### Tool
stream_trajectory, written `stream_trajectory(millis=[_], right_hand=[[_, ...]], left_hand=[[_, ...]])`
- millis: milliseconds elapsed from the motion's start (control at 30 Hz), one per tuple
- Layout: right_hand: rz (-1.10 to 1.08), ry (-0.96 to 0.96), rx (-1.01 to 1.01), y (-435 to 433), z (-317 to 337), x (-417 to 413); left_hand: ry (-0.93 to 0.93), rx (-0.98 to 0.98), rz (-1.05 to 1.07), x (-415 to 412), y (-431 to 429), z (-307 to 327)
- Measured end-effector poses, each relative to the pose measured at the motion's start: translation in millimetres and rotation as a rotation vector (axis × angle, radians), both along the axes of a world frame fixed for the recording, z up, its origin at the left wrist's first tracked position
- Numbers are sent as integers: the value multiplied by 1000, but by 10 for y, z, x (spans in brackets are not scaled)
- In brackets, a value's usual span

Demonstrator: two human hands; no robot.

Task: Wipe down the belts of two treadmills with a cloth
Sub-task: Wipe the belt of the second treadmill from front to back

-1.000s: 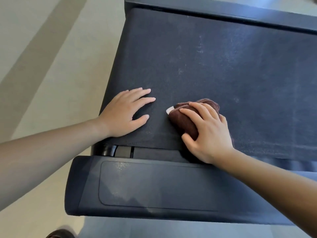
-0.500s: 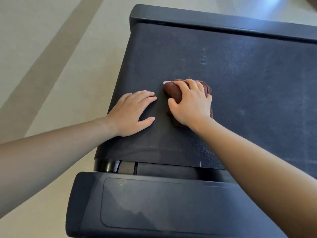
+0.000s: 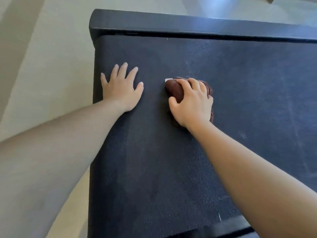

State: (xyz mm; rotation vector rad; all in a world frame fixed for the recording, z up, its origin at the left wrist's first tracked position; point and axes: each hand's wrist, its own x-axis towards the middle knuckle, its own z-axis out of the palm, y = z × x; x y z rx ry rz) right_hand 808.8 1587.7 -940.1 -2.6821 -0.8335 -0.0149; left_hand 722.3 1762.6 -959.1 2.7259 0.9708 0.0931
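Right hand [image 3: 193,104] clenched over brown cloth [image 3: 174,90] – cloth bunched under palm & fingers on belt [image 3: 248,100]. Left hand [image 3: 122,88] released, flat – well apart from cloth.

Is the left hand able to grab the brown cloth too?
Probably yes. The left hand lies flat on the belt beside the cloth, with only bare belt between them. The right hand already covers most of the cloth.

head view, steeply downward, close over belt [image 3: 171,160]
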Motion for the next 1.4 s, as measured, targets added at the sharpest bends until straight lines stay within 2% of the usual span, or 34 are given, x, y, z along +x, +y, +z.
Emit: stream_trajectory(millis=[200, 867, 1000, 1167, 1267, 1400], right_hand=[[-15, 16, -23, 83, 33, 55], [18, 27, 15, 1385, 28, 1430], [111, 48, -8, 1236, 38, 1297], [247, 15, 10, 666, -2, 723], [240, -15, 39, 350, -58, 452], [199, -1, 39, 417, -29, 469]], left_hand=[[-65, 13, 26, -9, -13, -5], [1, 91, 93, 42, -28, -16], [10, 91, 87, 43, -19, -28], [1, 108, 87, 46, -13, -36], [-8, 116, 84, 43, -10, -55], [-20, 92, 87, 33, -13, -45]])
